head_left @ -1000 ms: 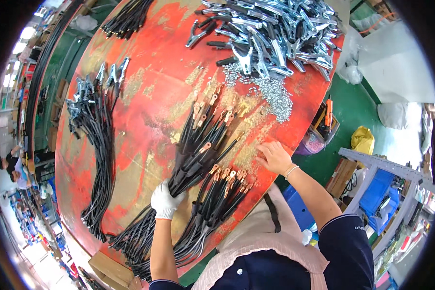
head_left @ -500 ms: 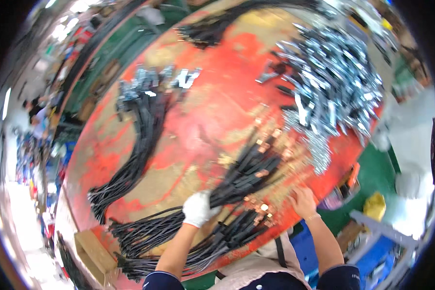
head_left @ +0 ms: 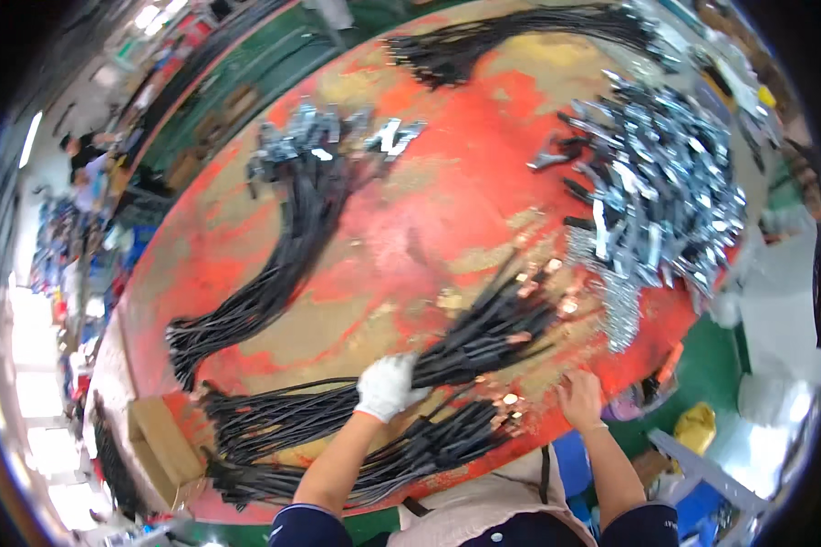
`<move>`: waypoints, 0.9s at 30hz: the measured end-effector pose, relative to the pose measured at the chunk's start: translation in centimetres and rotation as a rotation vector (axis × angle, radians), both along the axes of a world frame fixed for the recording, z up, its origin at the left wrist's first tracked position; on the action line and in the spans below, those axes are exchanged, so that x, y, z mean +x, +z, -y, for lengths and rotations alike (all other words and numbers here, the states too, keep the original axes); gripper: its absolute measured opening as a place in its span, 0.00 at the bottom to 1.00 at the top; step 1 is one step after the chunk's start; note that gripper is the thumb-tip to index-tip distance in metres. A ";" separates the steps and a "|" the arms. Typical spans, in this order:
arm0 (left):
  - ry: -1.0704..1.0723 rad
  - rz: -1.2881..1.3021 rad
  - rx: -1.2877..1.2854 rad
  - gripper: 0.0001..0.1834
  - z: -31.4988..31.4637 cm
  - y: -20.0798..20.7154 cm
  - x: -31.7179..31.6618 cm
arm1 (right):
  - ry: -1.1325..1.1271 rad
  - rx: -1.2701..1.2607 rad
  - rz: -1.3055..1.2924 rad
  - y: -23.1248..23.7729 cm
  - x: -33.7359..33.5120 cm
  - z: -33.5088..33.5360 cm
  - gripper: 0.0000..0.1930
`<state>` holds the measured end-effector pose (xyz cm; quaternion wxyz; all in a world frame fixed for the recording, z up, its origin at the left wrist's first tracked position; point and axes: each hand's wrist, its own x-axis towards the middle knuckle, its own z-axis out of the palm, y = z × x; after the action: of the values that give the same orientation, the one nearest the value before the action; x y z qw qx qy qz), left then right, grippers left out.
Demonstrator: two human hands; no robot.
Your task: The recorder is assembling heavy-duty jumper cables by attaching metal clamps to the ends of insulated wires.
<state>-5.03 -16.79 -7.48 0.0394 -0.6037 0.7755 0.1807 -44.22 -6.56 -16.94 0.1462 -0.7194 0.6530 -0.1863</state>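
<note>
Part of the black cable bundle (head_left: 483, 337) is hidden inside the gloved left hand (head_left: 388, 387), and its copper lugs (head_left: 570, 306) are smeared by blur. The nearer cable bundle (head_left: 438, 447) is partly covered by the left forearm (head_left: 342, 465). The fingertips of the bare right hand (head_left: 581, 399) are softened, so contact with the table (head_left: 374, 246) cannot be confirmed. The spring clamps (head_left: 675, 191) are too blurred to be counted; the metal rings (head_left: 620, 319) are merged into one grey patch. The dark sleeves (head_left: 308, 527) and pale apron (head_left: 479, 510) are cut off by the lower edge.
</note>
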 end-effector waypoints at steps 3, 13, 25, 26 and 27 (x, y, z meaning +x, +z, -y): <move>0.067 0.080 0.060 0.36 -0.5 0.1 -0.4 | 0.025 0.040 -0.039 0.4 0.4 0.8 0.19; 0.038 0.001 -0.202 0.38 -1.6 -3.1 -0.3 | 0.144 0.020 0.085 1.0 -0.9 0.7 0.17; 0.162 0.106 -0.163 0.36 -2.1 -3.0 -2.0 | 0.685 -0.352 0.665 2.9 -6.1 10.8 0.19; 0.181 0.146 -0.130 0.37 -2.3 -2.5 -2.2 | 0.693 -0.369 0.680 4.6 -7.1 12.1 0.19; 0.209 0.180 -0.074 0.38 -2.3 -1.9 -2.8 | 0.707 -0.398 0.675 6.2 -8.5 13.3 0.20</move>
<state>-7.82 -14.49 -9.39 0.0676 -0.6961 0.7076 0.1004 -52.75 -19.89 -10.75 0.2627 -0.8096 0.2390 -0.4673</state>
